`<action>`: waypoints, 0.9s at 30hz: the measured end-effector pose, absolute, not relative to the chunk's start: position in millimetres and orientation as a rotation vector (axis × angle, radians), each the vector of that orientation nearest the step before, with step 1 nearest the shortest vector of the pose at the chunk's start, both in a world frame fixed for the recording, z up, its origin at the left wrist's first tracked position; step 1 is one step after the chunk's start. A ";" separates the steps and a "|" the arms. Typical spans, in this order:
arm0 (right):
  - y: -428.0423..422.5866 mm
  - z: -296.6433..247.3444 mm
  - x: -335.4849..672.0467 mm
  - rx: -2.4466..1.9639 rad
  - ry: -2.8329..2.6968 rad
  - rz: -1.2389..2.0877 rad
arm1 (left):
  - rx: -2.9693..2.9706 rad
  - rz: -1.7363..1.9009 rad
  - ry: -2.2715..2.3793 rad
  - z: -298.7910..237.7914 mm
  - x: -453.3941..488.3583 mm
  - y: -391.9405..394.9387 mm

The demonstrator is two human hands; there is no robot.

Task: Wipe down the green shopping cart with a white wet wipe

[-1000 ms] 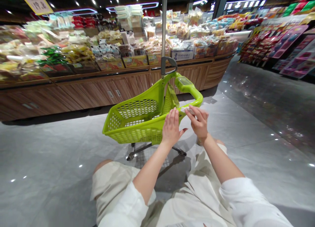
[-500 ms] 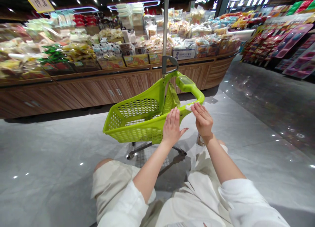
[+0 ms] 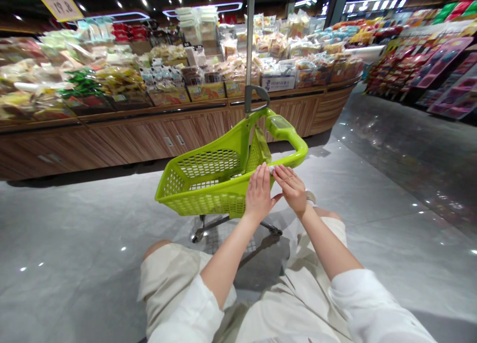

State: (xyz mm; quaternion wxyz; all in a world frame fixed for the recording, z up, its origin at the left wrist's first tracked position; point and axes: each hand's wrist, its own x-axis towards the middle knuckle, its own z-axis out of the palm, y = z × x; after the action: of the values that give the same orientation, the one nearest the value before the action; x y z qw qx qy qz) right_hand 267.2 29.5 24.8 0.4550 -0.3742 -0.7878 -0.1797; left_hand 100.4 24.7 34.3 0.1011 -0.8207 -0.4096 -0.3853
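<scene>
Plainly, a glossy gray floor (image 3: 93, 224) fills most of the foreground, and a long wood-fronted counter (image 3: 204, 124) runs across the back, heaped with packaged goods (image 3: 122, 80). Near the bottom, a person in pale shorts (image 3: 175, 268) and white sleeves (image 3: 190, 313) has knees apart, facing a lime-green shopping cart (image 3: 212, 186). It stands upright on the floor between the person and the counter, its perforated basket side pointing left and its curved handle (image 3: 296, 154) to the right. A metal pole (image 3: 250, 40) rises behind the cart, and a yellow-edged price sign (image 3: 58, 4) reading 19.8 hangs at upper left.

Both hands are at the cart's near rim, side by side. The left hand (image 3: 258, 191) lies over the rim, its four fingers straight and pressed together, its thumb spread out toward the right hand (image 3: 291, 186). The right hand's fingers are extended close together, tips at the rim where the handle begins. A small white scrap (image 3: 272, 169) shows at those fingertips, between the two hands; whether it is pinched or only pressed down, one cannot tell.
</scene>
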 end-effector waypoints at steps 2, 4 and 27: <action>32.5 32.3 281.1 -0.934 -1.982 -0.454 | -2.434 -1.144 -1.206 34.8 100.0 24.9; 34.5 36.7 289.9 -0.951 -1.918 -0.491 | -2.459 -1.140 -1.205 35.7 99.6 24.6; 26.6 9.5 255.7 -0.959 -1.796 -0.416 | -2.467 -1.130 -1.222 33.7 99.6 25.4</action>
State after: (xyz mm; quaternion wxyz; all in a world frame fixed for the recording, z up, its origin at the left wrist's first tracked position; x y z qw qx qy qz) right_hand 255.7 26.6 9.5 0.5070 -0.3977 -0.7450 -0.1727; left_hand 99.6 25.4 33.7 0.0828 -0.8262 -0.4091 -0.3783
